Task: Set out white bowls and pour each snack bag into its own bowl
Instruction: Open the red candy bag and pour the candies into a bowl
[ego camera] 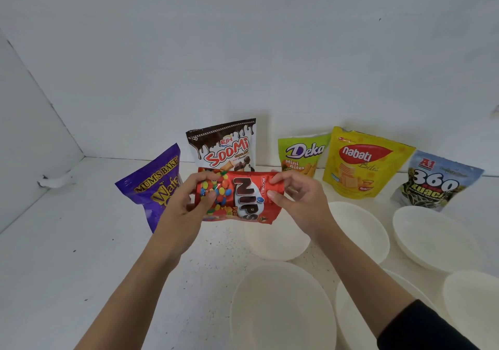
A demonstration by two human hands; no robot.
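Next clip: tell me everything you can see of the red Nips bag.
The red Nips bag is a glossy plastic pouch printed with dark lettering and coloured candy buttons. It is held in the air, turned sideways so the lettering runs downward, in front of the Soomi bag. The left hand grips one end, the right hand pinches the opposite edge. Whether it is open yet cannot be told.

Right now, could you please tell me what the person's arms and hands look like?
Both hands are bare, without gloves; I can make out no ring or watch on the left hand or the right hand. The left forearm is uncovered to the picture's edge. The right arm wears a black sleeve that ends partway along the forearm.
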